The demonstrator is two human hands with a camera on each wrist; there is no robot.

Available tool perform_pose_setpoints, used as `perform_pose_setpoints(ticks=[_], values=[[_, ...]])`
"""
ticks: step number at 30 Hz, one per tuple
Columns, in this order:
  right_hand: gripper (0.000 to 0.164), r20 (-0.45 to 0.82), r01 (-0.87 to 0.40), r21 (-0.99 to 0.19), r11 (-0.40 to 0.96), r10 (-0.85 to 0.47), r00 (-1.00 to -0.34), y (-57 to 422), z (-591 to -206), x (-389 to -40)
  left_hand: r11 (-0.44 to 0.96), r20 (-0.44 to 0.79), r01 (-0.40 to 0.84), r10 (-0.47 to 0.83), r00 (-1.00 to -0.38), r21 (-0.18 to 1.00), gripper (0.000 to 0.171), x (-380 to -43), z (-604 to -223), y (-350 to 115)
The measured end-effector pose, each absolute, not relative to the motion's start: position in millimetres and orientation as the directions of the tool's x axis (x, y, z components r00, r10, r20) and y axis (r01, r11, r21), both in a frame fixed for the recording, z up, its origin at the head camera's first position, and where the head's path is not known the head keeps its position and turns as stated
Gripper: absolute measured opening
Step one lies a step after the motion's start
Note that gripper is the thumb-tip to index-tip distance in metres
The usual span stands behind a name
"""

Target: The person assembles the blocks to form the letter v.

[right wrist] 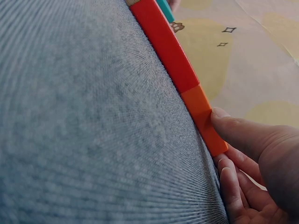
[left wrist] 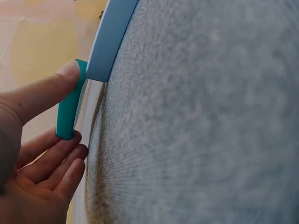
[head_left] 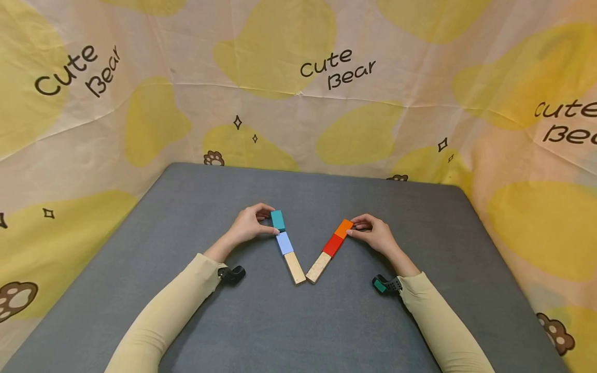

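Observation:
Between thumb and fingers, my left hand (head_left: 250, 224) pinches a teal block (head_left: 278, 220) at the far end of the left row. In the left wrist view that teal block (left wrist: 70, 105) tilts beside the end of the light blue block (head_left: 284, 243). A plain wooden block (head_left: 295, 268) continues that row toward me. On the other side, my right hand (head_left: 374, 233) pinches an orange block (head_left: 344, 228), which lies end to end with a red block (head_left: 333, 245). Below the red one is another wooden block (head_left: 318, 268). Both rows slant together into a V.
A grey cloth-covered table (head_left: 298, 331) carries the blocks. Printed fabric (head_left: 280, 62) with yellow patches and lettering hangs behind the table and along its sides. Dark straps (head_left: 231, 275) sit at both wrists, below pale sleeves (head_left: 172, 311).

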State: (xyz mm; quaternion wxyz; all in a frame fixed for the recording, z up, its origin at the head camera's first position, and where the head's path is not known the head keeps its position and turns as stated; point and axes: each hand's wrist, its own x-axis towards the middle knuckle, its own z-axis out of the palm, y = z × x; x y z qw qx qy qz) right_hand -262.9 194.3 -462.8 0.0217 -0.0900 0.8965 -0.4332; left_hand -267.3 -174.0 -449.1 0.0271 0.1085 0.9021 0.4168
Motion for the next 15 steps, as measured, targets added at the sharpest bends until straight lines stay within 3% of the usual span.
perform_pose_setpoints(ticks=[15], values=[[0.043, 0.042, -0.142, -0.769, 0.623, -0.173, -0.984, 194.7, -465.2, -265.5, 0.65, 0.044, 0.181, 0.221, -0.974, 0.738, 0.063, -267.7, -451.1, -172.6]])
